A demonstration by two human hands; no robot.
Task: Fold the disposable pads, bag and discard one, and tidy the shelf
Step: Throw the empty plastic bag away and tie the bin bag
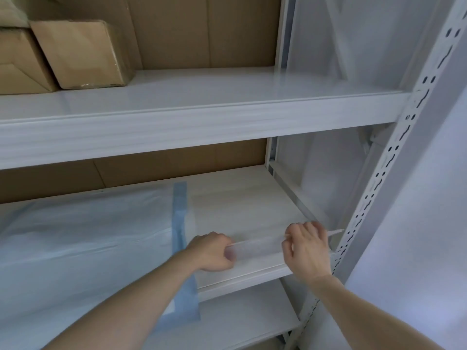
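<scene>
A large white disposable pad (83, 236) with a blue border strip lies spread over the left part of the middle shelf (242, 203), and its blue edge hangs over the shelf front. My left hand (214, 251) and my right hand (307, 248) both grip a thin clear plastic bag (257, 245), stretched flat between them just above the shelf's front right. The bag's far end pokes out past my right hand toward the upright post. Motion blur softens the bag, so I cannot tell whether anything is inside it.
Cardboard boxes (80, 54) sit at the left of the upper shelf (202, 114). Brown cardboard backs the rack. A white perforated upright (394, 152) runs along the right, with a white wall beyond. A lower shelf (240, 319) shows beneath my arms.
</scene>
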